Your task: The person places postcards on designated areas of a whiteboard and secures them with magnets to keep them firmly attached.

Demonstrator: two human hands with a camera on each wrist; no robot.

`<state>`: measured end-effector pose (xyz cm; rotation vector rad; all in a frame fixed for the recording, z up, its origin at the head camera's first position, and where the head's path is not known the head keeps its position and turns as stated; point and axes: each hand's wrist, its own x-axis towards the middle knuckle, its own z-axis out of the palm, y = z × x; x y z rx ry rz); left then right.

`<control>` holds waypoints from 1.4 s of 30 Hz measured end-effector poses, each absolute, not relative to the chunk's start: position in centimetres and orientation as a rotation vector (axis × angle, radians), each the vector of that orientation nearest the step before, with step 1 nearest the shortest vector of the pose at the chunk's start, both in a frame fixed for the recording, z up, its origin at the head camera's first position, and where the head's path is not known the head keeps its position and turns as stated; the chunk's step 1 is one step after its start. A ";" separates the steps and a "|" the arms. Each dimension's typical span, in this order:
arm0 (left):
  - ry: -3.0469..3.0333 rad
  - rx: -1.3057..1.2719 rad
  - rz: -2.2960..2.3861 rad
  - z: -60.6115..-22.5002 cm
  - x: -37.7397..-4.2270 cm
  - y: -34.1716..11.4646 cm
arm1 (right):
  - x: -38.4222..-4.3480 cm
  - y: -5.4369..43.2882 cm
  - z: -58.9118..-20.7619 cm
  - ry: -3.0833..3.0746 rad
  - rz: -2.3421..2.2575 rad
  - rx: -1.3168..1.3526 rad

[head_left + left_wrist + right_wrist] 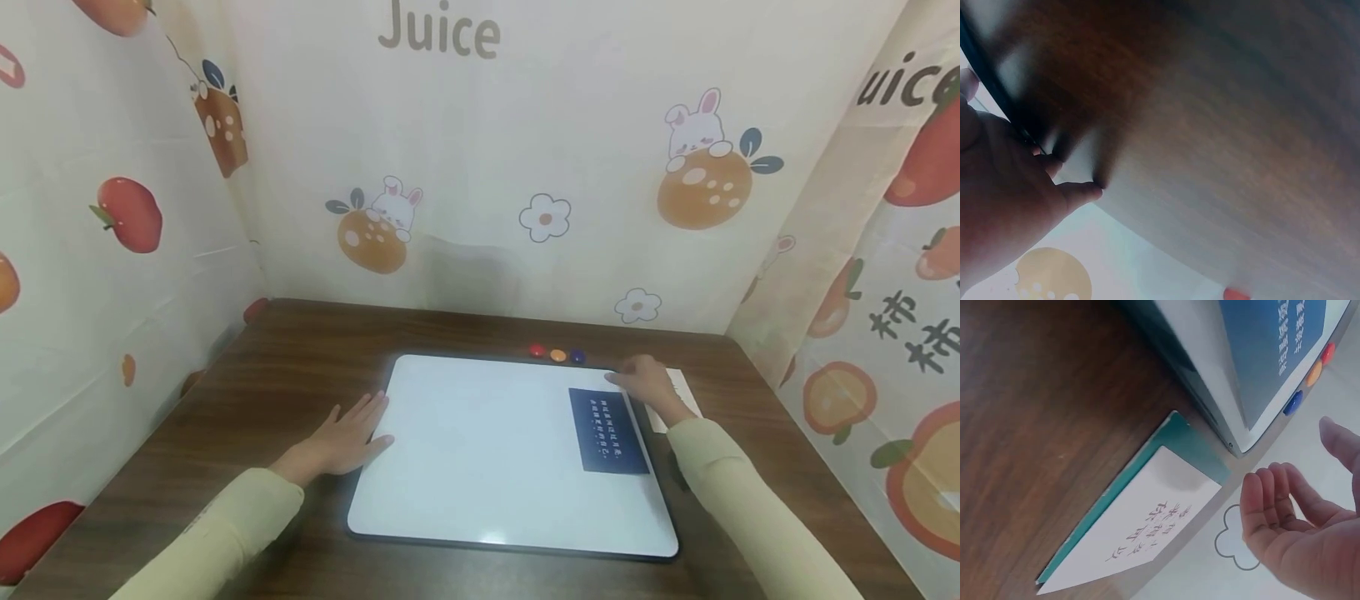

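A white board (pixel 465 450) with a dark rim lies flat on the brown table. My left hand (pixel 345 437) rests on its left edge with the fingers spread; in the left wrist view the same hand (pixel 1010 194) lies along the dark rim. Over the board's far right corner is my right hand (pixel 647 383), fingers loosely bent. Nothing sits between thumb and fingers of this hand (pixel 1300 519) in the right wrist view. Near it on the board lies a dark blue card (pixel 609 433) with white writing.
Red (pixel 537 351), orange (pixel 558 355) and blue (pixel 577 357) round pieces sit along the board's far edge. Right of the board, a white card (pixel 1141 519) with writing lies over a green card (pixel 1179 434). A printed fabric backdrop (pixel 480 150) encloses the table's back and sides.
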<state>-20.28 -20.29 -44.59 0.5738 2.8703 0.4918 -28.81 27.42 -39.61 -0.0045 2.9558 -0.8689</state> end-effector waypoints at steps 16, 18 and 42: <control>2.853 0.568 0.504 -43.9 -19.6 -20.3 | -31.3 25.8 -39.4 2.878 -0.974 0.045; 2.856 0.564 0.503 -44.1 -19.6 -20.2 | -31.5 25.8 -39.4 2.871 -0.974 0.048; 2.859 0.591 0.545 -43.5 -19.3 -19.9 | -35.3 24.9 -40.9 2.819 -1.033 0.080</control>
